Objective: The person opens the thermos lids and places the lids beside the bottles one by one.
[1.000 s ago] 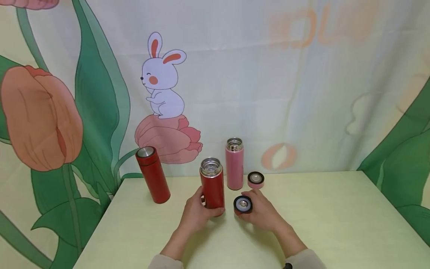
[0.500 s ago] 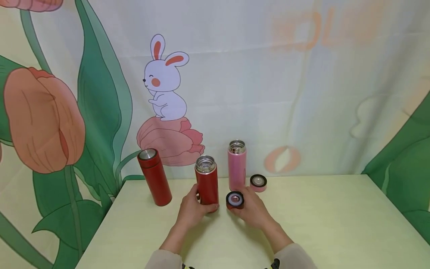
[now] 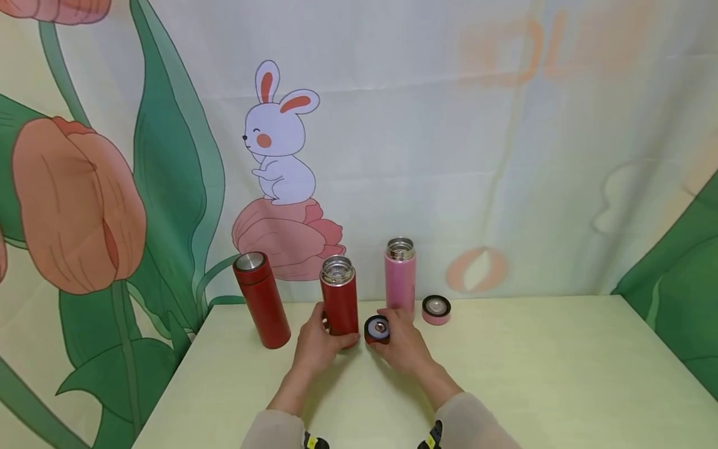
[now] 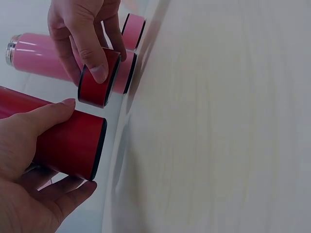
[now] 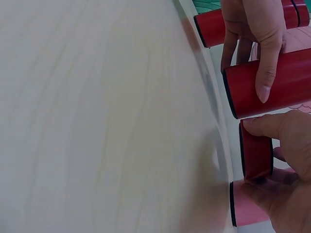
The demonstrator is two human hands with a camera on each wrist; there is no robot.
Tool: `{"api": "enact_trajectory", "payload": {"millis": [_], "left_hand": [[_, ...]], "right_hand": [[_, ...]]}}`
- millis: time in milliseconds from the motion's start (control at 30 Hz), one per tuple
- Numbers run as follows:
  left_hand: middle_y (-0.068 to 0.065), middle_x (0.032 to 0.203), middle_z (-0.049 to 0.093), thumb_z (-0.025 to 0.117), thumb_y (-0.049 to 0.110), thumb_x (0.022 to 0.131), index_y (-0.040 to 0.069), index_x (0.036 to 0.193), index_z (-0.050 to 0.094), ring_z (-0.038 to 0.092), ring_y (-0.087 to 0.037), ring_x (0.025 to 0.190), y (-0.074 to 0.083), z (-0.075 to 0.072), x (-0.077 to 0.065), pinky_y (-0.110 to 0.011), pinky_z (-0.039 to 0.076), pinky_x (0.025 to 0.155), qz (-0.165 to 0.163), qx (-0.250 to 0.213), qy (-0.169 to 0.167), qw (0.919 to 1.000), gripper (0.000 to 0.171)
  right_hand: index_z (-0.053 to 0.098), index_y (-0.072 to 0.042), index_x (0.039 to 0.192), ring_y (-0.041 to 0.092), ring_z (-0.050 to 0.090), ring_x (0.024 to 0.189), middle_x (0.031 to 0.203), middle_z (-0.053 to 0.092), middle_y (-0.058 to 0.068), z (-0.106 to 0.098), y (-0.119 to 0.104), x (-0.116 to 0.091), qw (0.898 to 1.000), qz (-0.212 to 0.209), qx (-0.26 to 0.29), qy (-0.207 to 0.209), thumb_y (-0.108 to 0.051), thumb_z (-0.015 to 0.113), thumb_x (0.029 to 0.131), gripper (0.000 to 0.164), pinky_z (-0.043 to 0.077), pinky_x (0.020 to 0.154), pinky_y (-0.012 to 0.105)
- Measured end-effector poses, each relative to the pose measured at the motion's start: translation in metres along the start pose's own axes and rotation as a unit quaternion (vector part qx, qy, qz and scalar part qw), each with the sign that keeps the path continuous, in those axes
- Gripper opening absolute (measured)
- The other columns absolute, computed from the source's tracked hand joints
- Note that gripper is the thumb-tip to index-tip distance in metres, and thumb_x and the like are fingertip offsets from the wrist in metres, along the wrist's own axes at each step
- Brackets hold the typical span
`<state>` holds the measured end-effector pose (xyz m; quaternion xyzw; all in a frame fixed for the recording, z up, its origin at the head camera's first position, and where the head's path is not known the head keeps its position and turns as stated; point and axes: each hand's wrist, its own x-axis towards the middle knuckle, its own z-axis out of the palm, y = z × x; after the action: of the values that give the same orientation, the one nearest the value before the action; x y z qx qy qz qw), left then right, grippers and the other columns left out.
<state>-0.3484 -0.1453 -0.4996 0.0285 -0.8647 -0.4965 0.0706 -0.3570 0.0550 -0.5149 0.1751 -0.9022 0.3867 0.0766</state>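
Observation:
My left hand [image 3: 315, 343] grips the lower part of an uncapped red thermos [image 3: 340, 305], its steel mouth facing up. In the left wrist view, the thumb lies along one side of the thermos and the fingers curl under the other, near its black base. Beside it, my right hand [image 3: 408, 344] pinches a red thermos lid [image 3: 378, 329] between thumb and fingers, its inner side turned up. A small gap separates the lid from the red thermos. Behind the right hand stands an uncapped pink thermos [image 3: 401, 280], its foot partly hidden by that hand.
A second red thermos [image 3: 262, 302], with its lid on, stands at the left of the table [image 3: 533, 362]. Right of the pink thermos lies a pink lid [image 3: 436, 310], inner side up. A printed cloth [image 3: 364, 156] with a rabbit and tulips hangs behind the table.
My left hand has carried the uncapped red thermos left and slightly back, toward the capped one. The right hand has moved left with the red lid, keeping beside it. The view has shifted slightly.

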Motion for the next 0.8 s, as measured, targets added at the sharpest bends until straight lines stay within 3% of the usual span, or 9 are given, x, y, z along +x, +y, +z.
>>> {"api": "enact_trajectory", "payload": {"millis": [400,800], "left_hand": [[-0.012,0.142,0.062,0.090,0.026,0.081,0.015,0.143,0.046,0.062,-0.034,0.128,-0.013,-0.006,0.021,-0.051,0.055,0.105,-0.012,-0.003,0.021,0.9997,0.077],[-0.014,0.140,0.063,0.088,0.025,0.082,0.013,0.144,0.045,0.064,-0.034,0.125,-0.027,-0.005,0.032,-0.052,0.054,0.104,-0.017,0.002,0.032,0.9994,0.077]], "right_hand": [[0.057,0.000,0.135,0.035,0.066,0.111,0.124,0.060,0.020,0.019,-0.003,0.016,0.999,-0.014,-0.022,0.026,-0.015,0.084,0.086,0.058,0.054,0.099,0.050],[0.057,-0.001,0.131,0.034,0.066,0.115,0.124,0.063,0.020,0.035,-0.003,0.029,0.999,-0.005,-0.040,0.031,-0.013,0.084,0.086,0.054,0.054,0.101,0.049]]}}
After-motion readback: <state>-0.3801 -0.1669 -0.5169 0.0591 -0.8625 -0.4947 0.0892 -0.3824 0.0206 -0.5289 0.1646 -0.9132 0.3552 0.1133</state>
